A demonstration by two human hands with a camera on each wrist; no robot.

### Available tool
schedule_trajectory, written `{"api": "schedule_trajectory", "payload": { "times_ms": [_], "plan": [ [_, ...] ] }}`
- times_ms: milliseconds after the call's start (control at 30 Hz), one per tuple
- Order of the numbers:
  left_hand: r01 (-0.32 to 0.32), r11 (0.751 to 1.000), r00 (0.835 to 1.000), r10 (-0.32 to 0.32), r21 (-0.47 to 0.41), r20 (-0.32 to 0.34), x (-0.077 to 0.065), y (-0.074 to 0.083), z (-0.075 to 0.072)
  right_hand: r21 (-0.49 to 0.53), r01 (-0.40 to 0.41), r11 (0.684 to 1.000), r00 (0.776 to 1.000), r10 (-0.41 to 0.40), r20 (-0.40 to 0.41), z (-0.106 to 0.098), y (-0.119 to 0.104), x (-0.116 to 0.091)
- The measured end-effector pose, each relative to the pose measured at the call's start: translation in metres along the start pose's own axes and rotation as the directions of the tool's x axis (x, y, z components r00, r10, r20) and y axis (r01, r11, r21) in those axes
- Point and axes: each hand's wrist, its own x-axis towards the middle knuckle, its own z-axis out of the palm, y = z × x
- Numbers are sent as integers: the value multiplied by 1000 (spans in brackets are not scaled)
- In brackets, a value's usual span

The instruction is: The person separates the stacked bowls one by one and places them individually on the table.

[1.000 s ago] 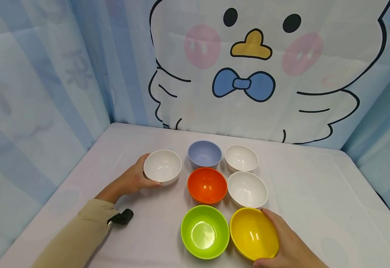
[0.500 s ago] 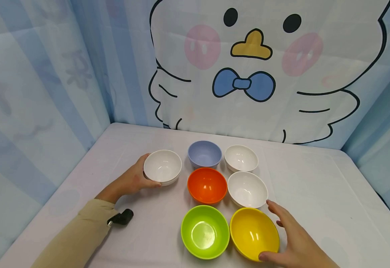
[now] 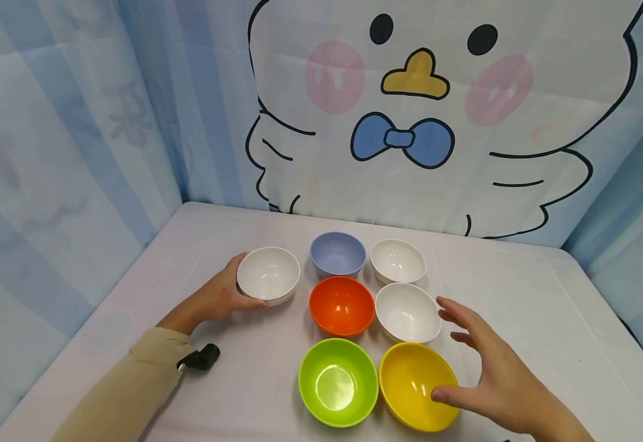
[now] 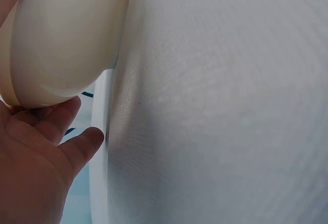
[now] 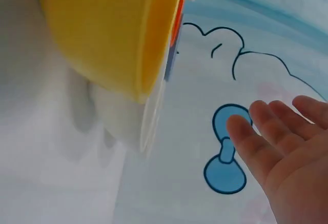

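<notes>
My left hand [image 3: 224,294] grips a white bowl [image 3: 269,275] from its left side, thumb at the near edge and fingers mostly hidden behind it. A second edge shows below the rim; I cannot tell if two bowls are nested. In the left wrist view, the bowl's side [image 4: 66,39] and foot show close to the table. My right hand [image 3: 504,374] hovers with fingers spread and holds nothing. Its thumb overlaps the yellow bowl [image 3: 410,383], and its fingertips are beside the nearer white bowl [image 3: 408,313]. In the right wrist view, the yellow bowl [image 5: 97,29] is apart from the fingers.
A green bowl [image 3: 338,383] stands left of the yellow one. Behind it are an orange bowl [image 3: 341,307] and a periwinkle bowl [image 3: 337,253]. Another white bowl [image 3: 397,261] stands at the back right. Curtains with a cartoon print enclose the white-covered table [image 3: 542,319].
My right hand has let go of the yellow bowl, then risen and moved forward and right with fingers spread. My left hand and the bowls have stayed put.
</notes>
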Motion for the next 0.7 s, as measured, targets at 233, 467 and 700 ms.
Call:
{"api": "schedule_trajectory", "payload": {
  "times_ms": [233,467,700],
  "plan": [
    [-13,1000,1000,13,-5,3,0,-2,0,78,64,995,997,-67,32,-4,-13,33],
    [-9,1000,1000,9,15,1,-1,-3,-1,128,128,984,988,-138,75,-3,-23,80],
    [-7,1000,1000,7,23,-3,-1,0,-1,206,135,969,970,-172,174,12,-35,128]
  ]
}}
